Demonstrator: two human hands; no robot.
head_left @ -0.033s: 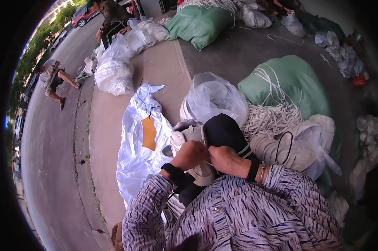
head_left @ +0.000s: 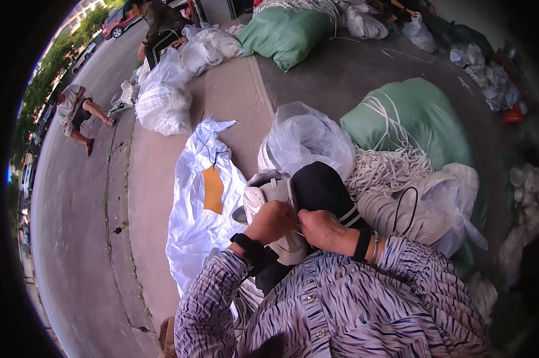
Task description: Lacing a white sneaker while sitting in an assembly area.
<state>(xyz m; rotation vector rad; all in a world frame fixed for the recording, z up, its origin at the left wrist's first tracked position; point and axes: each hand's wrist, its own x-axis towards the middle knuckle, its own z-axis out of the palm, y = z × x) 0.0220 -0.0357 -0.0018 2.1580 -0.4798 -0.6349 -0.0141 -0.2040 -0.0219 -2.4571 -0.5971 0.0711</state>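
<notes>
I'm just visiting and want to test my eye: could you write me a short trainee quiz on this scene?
1. True or false: an orange patch shows against the crumpled white material.
2. What colour is the big sack behind the loose white cords? A) red B) green C) blue
3. Fill in: the left hand and right hand are close together at a pale ____.

Key: 1. True. 2. B. 3. Shoe.

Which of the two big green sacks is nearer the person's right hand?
The green sack on the right, behind the heap of white cords; the other green sack lies farther from the right hand, at the picture's top edge.
</notes>
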